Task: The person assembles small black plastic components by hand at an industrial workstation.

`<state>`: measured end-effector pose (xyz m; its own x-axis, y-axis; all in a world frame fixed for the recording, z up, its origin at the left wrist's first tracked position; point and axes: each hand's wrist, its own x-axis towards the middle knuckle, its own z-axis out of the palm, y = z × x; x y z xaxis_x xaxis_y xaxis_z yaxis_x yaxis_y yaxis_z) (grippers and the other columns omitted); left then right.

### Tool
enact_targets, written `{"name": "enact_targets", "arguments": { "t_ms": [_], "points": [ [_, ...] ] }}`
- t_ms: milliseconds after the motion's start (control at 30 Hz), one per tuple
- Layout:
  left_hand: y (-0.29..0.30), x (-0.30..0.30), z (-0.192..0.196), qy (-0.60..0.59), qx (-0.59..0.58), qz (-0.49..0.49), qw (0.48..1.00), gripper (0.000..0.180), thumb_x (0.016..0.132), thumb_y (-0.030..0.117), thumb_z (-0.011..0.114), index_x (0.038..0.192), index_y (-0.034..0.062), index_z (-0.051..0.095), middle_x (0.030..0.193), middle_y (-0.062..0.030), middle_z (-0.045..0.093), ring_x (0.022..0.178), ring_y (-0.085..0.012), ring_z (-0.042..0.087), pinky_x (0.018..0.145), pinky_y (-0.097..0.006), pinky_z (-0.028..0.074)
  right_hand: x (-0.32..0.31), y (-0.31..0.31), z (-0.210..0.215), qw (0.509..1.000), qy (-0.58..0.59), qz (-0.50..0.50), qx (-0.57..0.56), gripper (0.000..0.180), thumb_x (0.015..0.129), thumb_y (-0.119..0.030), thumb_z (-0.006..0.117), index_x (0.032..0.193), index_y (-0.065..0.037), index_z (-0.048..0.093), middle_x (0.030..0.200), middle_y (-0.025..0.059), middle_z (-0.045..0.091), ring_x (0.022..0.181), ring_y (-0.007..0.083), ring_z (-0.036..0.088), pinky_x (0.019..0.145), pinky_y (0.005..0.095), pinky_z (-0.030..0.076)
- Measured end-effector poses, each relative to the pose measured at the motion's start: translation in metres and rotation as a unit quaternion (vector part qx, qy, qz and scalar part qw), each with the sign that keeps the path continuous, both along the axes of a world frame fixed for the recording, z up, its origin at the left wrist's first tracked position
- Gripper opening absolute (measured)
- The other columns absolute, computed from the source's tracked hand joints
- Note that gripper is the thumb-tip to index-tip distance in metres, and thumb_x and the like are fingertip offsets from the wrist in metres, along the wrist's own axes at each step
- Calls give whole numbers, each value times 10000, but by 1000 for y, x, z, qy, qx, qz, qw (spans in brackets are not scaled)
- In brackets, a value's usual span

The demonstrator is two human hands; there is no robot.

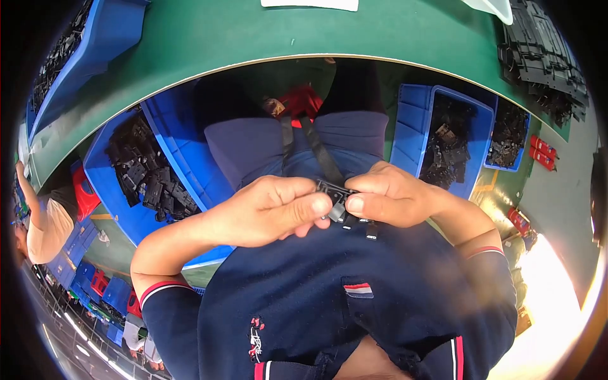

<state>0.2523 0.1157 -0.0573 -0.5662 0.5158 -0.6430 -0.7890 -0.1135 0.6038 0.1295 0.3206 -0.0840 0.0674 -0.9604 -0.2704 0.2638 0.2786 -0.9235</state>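
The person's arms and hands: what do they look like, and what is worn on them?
Both hands, left hand and right hand, are bare, with no gloves, rings or watch to be seen. The forearms are bare too. Short navy sleeves end above the elbows, each cuff edged with a red and white stripe.

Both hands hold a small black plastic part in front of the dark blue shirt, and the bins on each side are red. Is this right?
Not quite. In the head view the bins are blue, not red. Both the left hand and right hand do hold the small black part before the dark blue shirt.
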Motion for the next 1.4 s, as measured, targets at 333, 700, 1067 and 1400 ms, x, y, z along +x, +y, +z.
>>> {"name": "enact_targets", "arguments": {
  "t_ms": [333,700,1067,1400],
  "points": [
    [-64,85,29,160,-134,452,867,230,890,179,495,689,77,539,551,-43,520,461,-131,493,475,-252,435,-10,61,-20,929,-344,-125,63,390,930,-221,480,602,-42,370,502,36,371,443,135,346,418,300,259],
    [-18,9,-16,-20,77,237,968,434,941,374,464,655,54,535,522,-10,473,412,-54,373,398,-200,291,7,-37,-10,978,-47,-166,121,322,960,-310,445,863,-31,574,725,-10,544,672,50,474,609,222,401],
    [-5,0,-17,-31,-79,183,979,440,942,413,462,706,59,576,551,21,492,460,-21,411,416,-168,323,7,-26,-6,970,-109,-116,186,425,933,-443,460,847,-40,566,721,20,558,621,72,521,553,217,424],
    [-2,-4,-7,7,-110,138,984,444,940,404,473,694,53,590,540,23,484,467,-27,405,428,-183,305,10,-21,-8,989,-25,-57,138,367,898,-376,548,848,-14,577,666,21,554,588,77,495,527,258,405]
  ]
}}
